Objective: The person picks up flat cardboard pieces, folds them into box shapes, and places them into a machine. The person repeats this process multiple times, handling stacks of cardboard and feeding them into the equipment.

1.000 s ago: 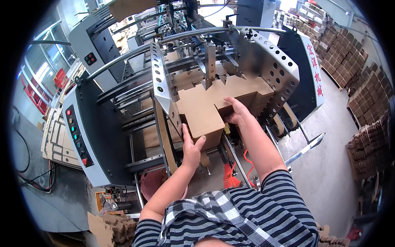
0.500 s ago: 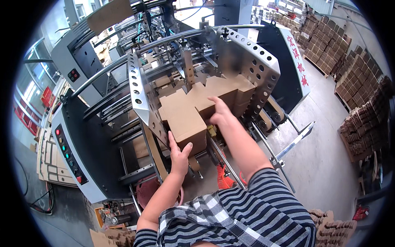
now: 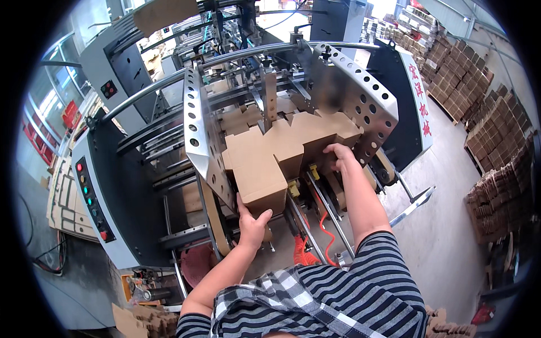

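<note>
A thick stack of flat brown cardboard box blanks (image 3: 255, 167) lies between two perforated metal side plates of a machine. Its cut edges form a stepped outline, with a block jutting out toward me on the left. My left hand (image 3: 253, 225) grips the near left corner of that block, fingers along the side and thumb against the front. Farther right, my right hand (image 3: 341, 158) is at the front face of the stack's right part. Its fingers are bent and spread apart, and nothing is held in them; whether the fingertips press on the cardboard is hard to tell.
The perforated left plate (image 3: 194, 121) and right plate (image 3: 369, 96) flank the stack. Below it are metal rods (image 3: 332, 211), yellow clamps (image 3: 314, 172) and an orange air hose (image 3: 327, 231). A button panel (image 3: 90, 197) stands at left. Bundled cardboard stacks (image 3: 459, 79) line the right wall.
My right hand has moved right along the stack's front, away from the notch in the middle. My left hand stays at the near left corner. The whole view has shifted slightly.
</note>
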Available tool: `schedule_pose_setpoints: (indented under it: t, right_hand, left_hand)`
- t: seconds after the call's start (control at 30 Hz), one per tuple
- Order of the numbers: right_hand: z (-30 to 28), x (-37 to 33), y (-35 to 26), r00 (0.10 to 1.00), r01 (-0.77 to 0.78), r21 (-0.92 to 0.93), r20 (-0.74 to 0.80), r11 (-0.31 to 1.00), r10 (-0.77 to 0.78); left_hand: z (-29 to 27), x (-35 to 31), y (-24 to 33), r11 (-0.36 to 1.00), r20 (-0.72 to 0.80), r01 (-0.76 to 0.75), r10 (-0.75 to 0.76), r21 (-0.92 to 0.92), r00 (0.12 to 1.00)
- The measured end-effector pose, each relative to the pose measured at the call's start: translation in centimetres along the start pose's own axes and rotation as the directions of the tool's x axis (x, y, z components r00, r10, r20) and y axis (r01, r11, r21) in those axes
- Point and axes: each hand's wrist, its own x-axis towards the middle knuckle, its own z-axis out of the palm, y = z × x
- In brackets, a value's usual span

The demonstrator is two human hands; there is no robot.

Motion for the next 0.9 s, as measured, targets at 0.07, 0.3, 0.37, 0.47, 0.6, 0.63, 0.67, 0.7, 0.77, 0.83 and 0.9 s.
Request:
schedule_pose_setpoints:
  t: [0.07,0.3,0.37,0.47,0.6,0.63,0.67,0.7,0.77,0.83,0.9]
  right_hand:
    - [-0.2,0.6,-0.1,0.999,-0.041,-0.095,0.004,0.995,0.042]
    - [-0.7,0.1,-0.1,0.999,-0.019,-0.193,-0.04,0.981,0.012]
    - [-2.3,0.1,-0.4,1.0,-0.008,-0.295,0.023,0.956,0.015]
    - [-5.2,-2.0,-2.4,0.993,0.072,-0.649,0.12,0.757,0.008]
    - [-5.0,-4.4,-4.6,0.894,0.262,-0.937,0.145,0.232,-0.425]
    - [-4.8,-3.9,-4.6,0.87,0.256,-0.948,0.14,0.19,-0.473]
    - [-4.7,-3.6,-4.7,0.843,0.247,-0.958,0.137,0.147,-0.52]
    - [-5.0,-3.3,-4.6,0.842,0.257,-0.956,0.15,0.142,-0.519]
    - [-4.6,-3.8,-4.2,0.842,0.29,-0.95,0.195,0.118,-0.504]
    - [-4.7,-5.3,-4.7,0.849,0.304,-0.953,0.262,0.019,-0.459]
    - [-4.5,-5.0,-5.1,0.828,0.338,-0.94,0.316,-0.037,-0.463]
  left_hand:
    - [0.2,-0.1,-0.2,1.0,-0.004,-0.008,0.008,0.029,1.0]
    - [0.6,-0.3,0.1,0.998,-0.003,-0.012,0.011,-0.056,1.0]
    - [0.3,0.0,-0.4,1.0,-0.001,-0.029,0.029,-0.012,1.0]
    - [0.2,0.0,-0.3,0.998,0.007,-0.025,0.026,-0.051,1.0]
    - [0.3,0.2,0.2,0.996,0.017,-0.033,0.035,-0.082,0.999]
    - [0.5,0.4,0.2,0.995,0.021,-0.038,0.04,-0.087,0.999]
    - [0.7,0.4,0.2,0.994,0.016,-0.043,0.045,-0.099,0.999]
    - [0.9,0.4,0.2,0.993,0.01,-0.048,0.049,-0.11,0.999]
    - [0.8,0.2,-0.1,0.991,-0.001,-0.043,0.043,-0.124,0.999]
    - [0.5,0.3,0.1,0.991,0.011,-0.037,0.039,-0.128,0.999]
    - [0.1,0.1,0.2,0.996,-0.014,-0.026,0.025,-0.082,1.0]
